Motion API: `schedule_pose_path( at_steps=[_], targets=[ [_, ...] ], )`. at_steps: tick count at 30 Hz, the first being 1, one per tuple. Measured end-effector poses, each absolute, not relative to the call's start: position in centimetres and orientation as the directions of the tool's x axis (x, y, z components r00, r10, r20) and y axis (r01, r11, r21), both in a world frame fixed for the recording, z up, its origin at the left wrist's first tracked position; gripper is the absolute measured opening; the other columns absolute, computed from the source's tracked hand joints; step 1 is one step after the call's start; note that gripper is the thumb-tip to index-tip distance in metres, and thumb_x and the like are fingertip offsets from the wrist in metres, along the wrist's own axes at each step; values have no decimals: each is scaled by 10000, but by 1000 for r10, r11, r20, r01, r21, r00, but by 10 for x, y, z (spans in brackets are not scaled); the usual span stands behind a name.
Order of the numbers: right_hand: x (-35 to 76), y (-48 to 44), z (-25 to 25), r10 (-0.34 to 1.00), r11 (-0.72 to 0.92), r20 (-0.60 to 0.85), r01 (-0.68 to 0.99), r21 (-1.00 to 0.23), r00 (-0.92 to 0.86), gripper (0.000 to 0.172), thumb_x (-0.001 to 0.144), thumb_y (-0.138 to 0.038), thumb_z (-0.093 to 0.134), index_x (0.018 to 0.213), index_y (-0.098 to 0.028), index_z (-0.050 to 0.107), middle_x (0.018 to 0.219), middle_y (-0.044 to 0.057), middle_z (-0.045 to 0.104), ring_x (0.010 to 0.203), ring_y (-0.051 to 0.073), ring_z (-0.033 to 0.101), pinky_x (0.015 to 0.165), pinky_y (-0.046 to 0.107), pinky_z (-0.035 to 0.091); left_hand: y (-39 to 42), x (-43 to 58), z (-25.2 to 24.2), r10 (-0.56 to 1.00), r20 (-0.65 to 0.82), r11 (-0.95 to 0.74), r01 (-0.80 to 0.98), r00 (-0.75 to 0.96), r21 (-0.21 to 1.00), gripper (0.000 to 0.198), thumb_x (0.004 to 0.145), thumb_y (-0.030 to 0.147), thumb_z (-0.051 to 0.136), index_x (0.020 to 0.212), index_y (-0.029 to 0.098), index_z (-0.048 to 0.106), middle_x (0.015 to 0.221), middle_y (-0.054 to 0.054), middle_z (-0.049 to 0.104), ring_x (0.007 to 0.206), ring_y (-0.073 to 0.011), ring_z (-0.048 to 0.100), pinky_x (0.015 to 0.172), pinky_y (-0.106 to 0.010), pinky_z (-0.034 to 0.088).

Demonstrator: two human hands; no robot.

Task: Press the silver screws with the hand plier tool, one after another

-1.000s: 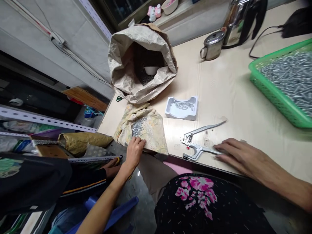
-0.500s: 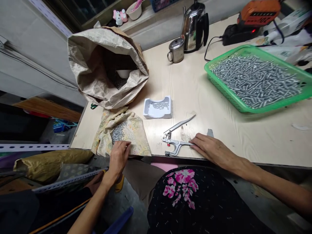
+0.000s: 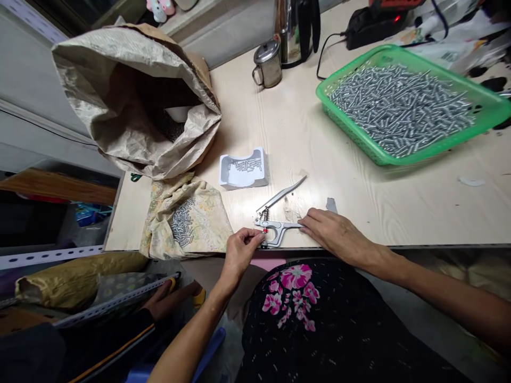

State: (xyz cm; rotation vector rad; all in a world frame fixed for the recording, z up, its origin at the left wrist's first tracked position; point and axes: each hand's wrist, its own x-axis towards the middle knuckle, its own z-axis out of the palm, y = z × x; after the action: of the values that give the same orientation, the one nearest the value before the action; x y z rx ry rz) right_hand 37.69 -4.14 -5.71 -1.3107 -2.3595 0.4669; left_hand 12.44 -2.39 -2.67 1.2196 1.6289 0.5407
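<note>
A pair of silver hand-press pliers (image 3: 275, 230) lies at the table's front edge, its upper handle raised and a spring and a red part showing at its head. My right hand (image 3: 339, 238) lies over the end of the lower handle, fingers closed on it. At the jaw end, my left hand (image 3: 242, 251) is pinched closed beside the red part; what its fingertips hold is too small to make out. Left of that hand, a heap of small metal pieces (image 3: 183, 222) sits on a flowered cloth (image 3: 213, 205). Behind the pliers stands a white tray (image 3: 244, 181) with several short metal tubes.
A large open paper sack (image 3: 131, 101) stands at the back left. On the right is a green basket (image 3: 355, 139) full of metal tubes. A metal mug (image 3: 268, 66) and a kettle (image 3: 293, 32) stand at the back. Another person's leg (image 3: 167, 303) shows lower left.
My left hand has moved right, from the metal pieces on the cloth to the pliers' jaw. My right hand remains on the lower handle. The view has shifted slightly.
</note>
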Motion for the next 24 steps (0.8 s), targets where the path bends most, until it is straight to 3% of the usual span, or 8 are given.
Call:
schedule_pose_path(
  at_steps=[8, 14, 24],
  targets=[
    [377, -41, -59, 859, 503, 192, 715, -485, -474, 220, 1006, -217, 414, 921, -161, 609, 855, 58, 577, 750, 175, 556, 680, 310, 443, -10, 122, -27, 864, -496, 367, 567, 88, 738, 362, 651, 490, 733, 699, 131, 716, 620, -29, 644, 583, -123, 518, 540, -226, 380],
    [377, -42, -59, 862, 500, 203, 712, -493, -465, 205, 1003, -200, 422, 894, -165, 593, 844, 47, 563, 722, 160, 534, 659, 294, 419, -1, 120, -23, 807, -574, 321, 709, 142, 628, 422, 663, 541, 672, 679, 120, 689, 554, 9, 517, 535, -100, 410, 508, -225, 295],
    [380, -42, -54, 863, 480, 116, 725, -494, -492, 238, 1016, -261, 389, 914, -169, 584, 891, 65, 594, 760, 178, 544, 699, 320, 437, 4, 121, -25, 783, -592, 249, 776, 191, 579, 392, 680, 511, 605, 645, 125, 665, 555, 3, 499, 556, -113, 418, 523, -234, 313]
  ],
)
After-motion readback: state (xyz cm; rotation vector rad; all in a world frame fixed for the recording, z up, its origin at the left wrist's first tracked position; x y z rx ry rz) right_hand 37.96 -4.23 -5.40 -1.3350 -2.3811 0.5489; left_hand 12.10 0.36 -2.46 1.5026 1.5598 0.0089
